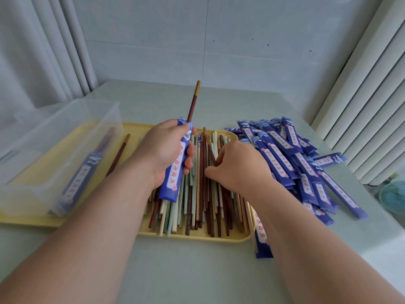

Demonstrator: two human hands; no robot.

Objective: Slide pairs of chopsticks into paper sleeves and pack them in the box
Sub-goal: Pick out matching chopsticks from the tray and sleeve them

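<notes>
Squeezing the sleeve (175, 170), the left hand (163, 150) fingers may flatten its mouth. The right hand (238, 165) fingers, hold hidden among the loose chopsticks (197, 207), might pull a mismatched colour.

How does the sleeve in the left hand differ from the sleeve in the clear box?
The held sleeve is gripped by the left hand, raised over the tray; the boxed sleeve lies on the clear box floor. One brown chopstick juts out of the held sleeve; the boxed sleeve's protruding brown ends are blurred by plastic, count unclear. Both are blue with a white, red-lettered label.
</notes>
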